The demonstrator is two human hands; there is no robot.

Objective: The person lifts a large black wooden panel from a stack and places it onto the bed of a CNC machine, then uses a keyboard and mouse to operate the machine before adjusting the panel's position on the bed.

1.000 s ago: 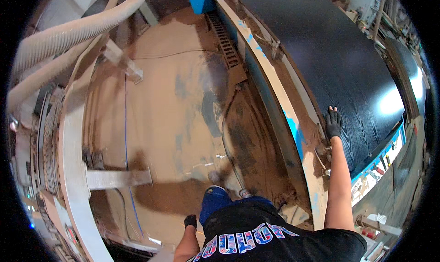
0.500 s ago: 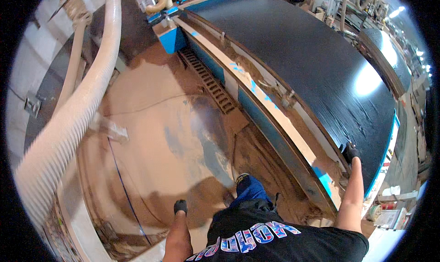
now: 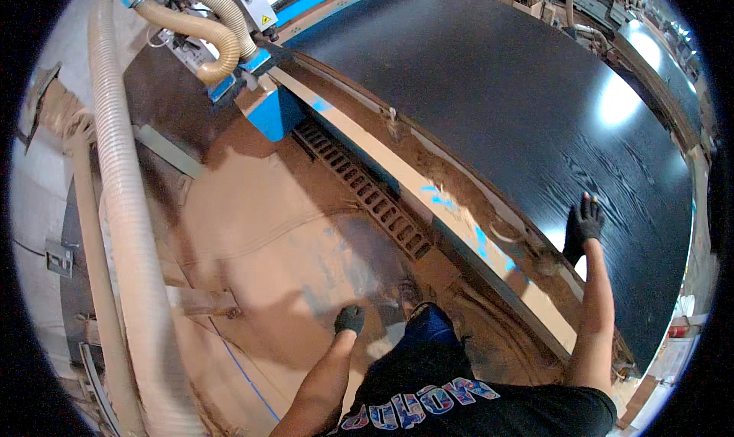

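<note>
My right hand (image 3: 587, 221), in a dark glove with bare fingertips, lies with its fingers stretched out on a large black panel (image 3: 489, 93) near its left edge. The panel has a glossy, faintly wood-grained surface, and my hand casts a dark reflection in it. My left hand (image 3: 349, 320), gloved too, hangs low over the dusty floor, away from the machine. Its fingers look curled in, and nothing shows in them.
A long machine frame (image 3: 451, 201) with chipped blue paint and sawdust runs along the panel. Beside it is a slotted step (image 3: 367, 188). A blue machine head (image 3: 274, 114) with bent hoses stands at the far end. A thick ribbed hose (image 3: 126, 177) hangs at left.
The view has shifted as I walk along the panel. My right hand has moved from the panel's edge farther onto its surface, fingers now spread. My left hand has swung forward.
</note>
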